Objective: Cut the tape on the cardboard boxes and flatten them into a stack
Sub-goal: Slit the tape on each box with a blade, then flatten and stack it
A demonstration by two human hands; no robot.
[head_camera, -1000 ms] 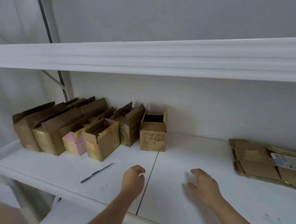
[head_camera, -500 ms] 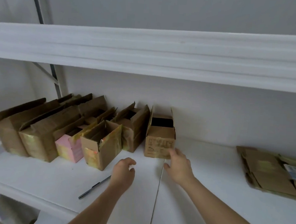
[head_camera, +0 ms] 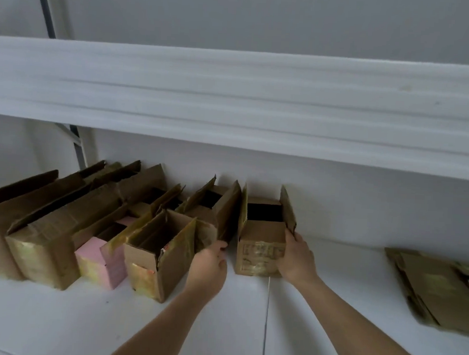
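Observation:
A small open-topped cardboard box (head_camera: 259,251) with taped front stands near the back of the white shelf (head_camera: 329,306). My right hand (head_camera: 295,259) grips its right side, fingers wrapped round the corner below the raised flap. My left hand (head_camera: 208,265) hovers in the gap just left of this box, fingers loosely bent and holding nothing; I cannot tell whether its fingertips touch the box. A flattened pile of cardboard (head_camera: 435,288) lies at the far right of the shelf.
Several open cardboard boxes (head_camera: 162,255) stand in a row to the left, among them a pink one (head_camera: 99,261). An upper shelf (head_camera: 233,95) overhangs the work area. A seam (head_camera: 266,316) runs down the shelf between my arms.
Both hands moved forward to the small box. My right hand now grips its right side, and my left hand has risen beside its left side. The view shifted closer; the pen is out of sight.

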